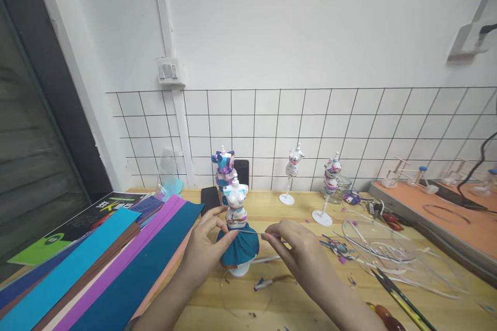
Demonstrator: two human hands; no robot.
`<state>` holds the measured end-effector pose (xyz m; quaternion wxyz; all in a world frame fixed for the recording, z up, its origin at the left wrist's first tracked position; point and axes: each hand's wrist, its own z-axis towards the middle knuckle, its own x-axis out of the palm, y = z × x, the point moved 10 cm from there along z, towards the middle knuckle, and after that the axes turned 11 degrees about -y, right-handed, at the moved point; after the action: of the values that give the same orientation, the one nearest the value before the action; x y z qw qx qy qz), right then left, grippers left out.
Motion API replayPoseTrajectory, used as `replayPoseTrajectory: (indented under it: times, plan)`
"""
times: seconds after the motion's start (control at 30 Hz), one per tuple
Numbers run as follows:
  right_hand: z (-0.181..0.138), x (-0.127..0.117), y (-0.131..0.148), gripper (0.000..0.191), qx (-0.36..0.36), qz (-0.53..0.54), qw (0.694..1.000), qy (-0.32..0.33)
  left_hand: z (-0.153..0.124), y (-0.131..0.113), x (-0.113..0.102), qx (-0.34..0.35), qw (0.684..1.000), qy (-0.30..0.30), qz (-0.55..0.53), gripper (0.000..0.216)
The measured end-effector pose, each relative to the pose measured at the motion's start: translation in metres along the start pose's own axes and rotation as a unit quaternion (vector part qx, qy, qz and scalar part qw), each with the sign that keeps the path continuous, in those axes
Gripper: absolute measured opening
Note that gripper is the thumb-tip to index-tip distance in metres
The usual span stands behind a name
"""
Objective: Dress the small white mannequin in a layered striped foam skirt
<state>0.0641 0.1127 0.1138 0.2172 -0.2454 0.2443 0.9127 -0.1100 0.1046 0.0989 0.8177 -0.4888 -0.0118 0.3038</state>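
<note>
A small white mannequin bust (236, 201) stands on the wooden table (295, 300), wearing a teal skirt (238, 249). My left hand (205, 245) pinches the skirt at the mannequin's waist, fingers closed on the cloth. My right hand (289, 245) is closed in a pinch just right of the skirt, holding a thin thread or needle (252, 231) that runs to the waist. Behind it stands a second mannequin (224, 170) dressed in blue and purple.
Stacked coloured foam sheets (97, 264) fill the left. Two more dressed mannequins on stands (292, 170) (330, 181) are at the back. Clear plastic pieces (373, 248), scraps and scissors (396, 297) lie right. An orange board (458, 227) sits far right. A wire grid (310, 134) lines the wall.
</note>
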Motion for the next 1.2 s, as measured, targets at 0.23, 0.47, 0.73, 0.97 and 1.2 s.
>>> replayPoseTrajectory:
  times: [0.23, 0.47, 0.73, 0.97, 1.2]
  plan:
    - [0.001, -0.005, -0.001, 0.017, -0.023, 0.004, 0.999, -0.023, -0.001, 0.025, 0.010, -0.073, 0.993, 0.019, -0.091, 0.024]
    - [-0.001, -0.001, 0.008, 0.018, -0.045, 0.006, 0.999, 0.016, 0.003, 0.033, 0.012, -0.075, 0.985, -0.014, -0.157, 0.023]
    - [0.003, -0.012, 0.012, 0.016, -0.023, 0.047, 0.999, 0.007, 0.002, 0.031, 0.002, -0.174, 0.953, -0.055, -0.241, 0.029]
    - [0.006, -0.021, 0.011, 0.016, 0.038, 0.127, 0.991, 0.013, -0.007, 0.038, 0.010, -0.257, 0.913, -0.036, -0.314, 0.036]
    - [0.007, -0.027, -0.002, 0.025, 0.158, 0.184, 0.970, -0.009, -0.014, 0.034, 0.018, -0.263, 0.914, -0.006, -0.308, 0.034]
